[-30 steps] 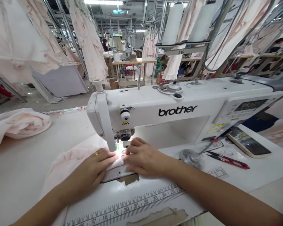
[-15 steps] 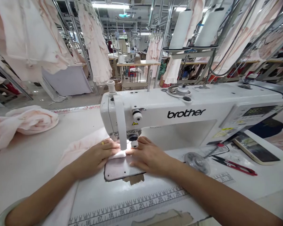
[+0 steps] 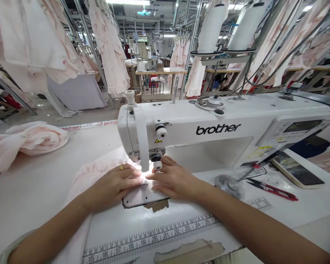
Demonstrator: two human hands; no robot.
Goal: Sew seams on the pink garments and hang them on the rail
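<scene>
A white Brother sewing machine (image 3: 222, 124) stands across the table. Pale pink fabric (image 3: 90, 172) lies under its needle and trails off to the left. My left hand (image 3: 114, 185), with a gold ring, presses flat on the fabric just left of the presser foot, fingers stretched out. My right hand (image 3: 173, 179) lies flat on the fabric's edge just right of the needle, fingertips almost meeting the left hand's. Both hands rest over the metal needle plate (image 3: 140, 198).
A rolled bundle of pink fabric (image 3: 30, 141) lies at the far left. Red thread snips (image 3: 272, 189), a clear bobbin (image 3: 227, 183) and a phone (image 3: 295, 170) sit to the right. A printed ruler (image 3: 154, 238) runs along the table front. Pink garments hang behind.
Both hands have slid a little further in towards the needle with the fabric. The view has shifted slightly left, so the machine now sits further right in the picture.
</scene>
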